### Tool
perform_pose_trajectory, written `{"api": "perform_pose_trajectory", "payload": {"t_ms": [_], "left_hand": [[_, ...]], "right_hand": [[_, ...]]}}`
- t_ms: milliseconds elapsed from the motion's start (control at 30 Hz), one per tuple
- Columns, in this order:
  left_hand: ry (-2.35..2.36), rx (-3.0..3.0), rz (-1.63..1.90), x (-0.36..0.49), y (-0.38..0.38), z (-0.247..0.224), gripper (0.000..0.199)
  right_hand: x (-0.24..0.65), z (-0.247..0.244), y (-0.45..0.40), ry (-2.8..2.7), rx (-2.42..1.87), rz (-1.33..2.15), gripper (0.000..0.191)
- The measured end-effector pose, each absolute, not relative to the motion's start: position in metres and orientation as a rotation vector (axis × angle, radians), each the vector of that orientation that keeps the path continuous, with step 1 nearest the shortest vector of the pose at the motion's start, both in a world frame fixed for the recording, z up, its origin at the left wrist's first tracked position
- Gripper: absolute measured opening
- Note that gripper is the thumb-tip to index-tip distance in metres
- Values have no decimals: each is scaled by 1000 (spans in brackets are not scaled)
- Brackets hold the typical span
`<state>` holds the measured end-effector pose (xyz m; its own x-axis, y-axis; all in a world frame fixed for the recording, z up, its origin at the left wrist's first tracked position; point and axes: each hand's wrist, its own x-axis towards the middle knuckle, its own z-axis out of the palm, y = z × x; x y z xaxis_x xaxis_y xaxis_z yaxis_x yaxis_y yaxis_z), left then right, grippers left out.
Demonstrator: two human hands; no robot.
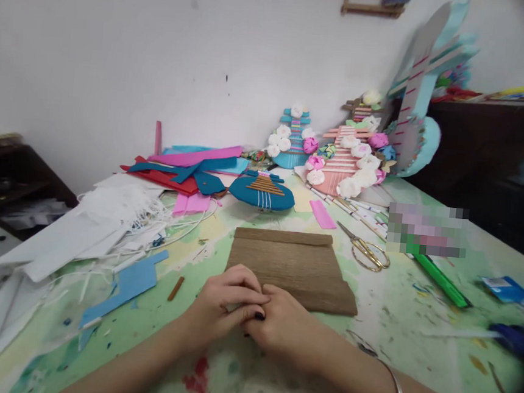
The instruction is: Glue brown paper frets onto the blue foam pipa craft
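My left hand (228, 297) and my right hand (281, 323) meet at the near edge of a brown sheet (283, 265) that looks like crepe paper. The left fingers and dark-nailed thumb press against the right hand's knuckles. Curled inward, the right fingers are mostly hidden; a tiny dark bit shows beneath them, too small to name. The sheet lies flat, with a folded strip along its far edge and a notch on its right side. Behind it stands a blue lute-shaped craft piece (262, 193) with brown bars and white strings.
Gold-handled scissors (367, 251) and a green cutter (441, 278) lie to the right. Blue scrap (128, 286), a brown stick (175, 288) and white sheets (80, 229) lie left. Flower-decorated instrument models (345, 161) stand against the wall beside coloured paper (192, 157).
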<state>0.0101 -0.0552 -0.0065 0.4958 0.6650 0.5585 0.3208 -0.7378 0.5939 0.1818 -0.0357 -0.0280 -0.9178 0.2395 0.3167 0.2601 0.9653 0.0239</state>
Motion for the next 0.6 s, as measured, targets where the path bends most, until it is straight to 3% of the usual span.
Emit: {"api": "perform_pose_trajectory", "payload": {"t_ms": [167,267,333,467,600], "left_hand": [[848,2371,1271,9,-58,-8,21],[1097,2304,1305,-6,-50,-9,13],[1347,2209,1264,-23,-41,-11,8],[1809,1940,1241,-58,-19,-19,28],[2073,1725,1256,-73,3,-20,43]], "right_hand": [[183,-19,-40,-2813,-383,-107,9],[188,-14,-32,-2764,-345,-6,2],[196,-10,-19,-2666,-410,68,8],[225,-1,18,-2233,-892,179,30],[247,5,43,-2032,-1232,338,26]]}}
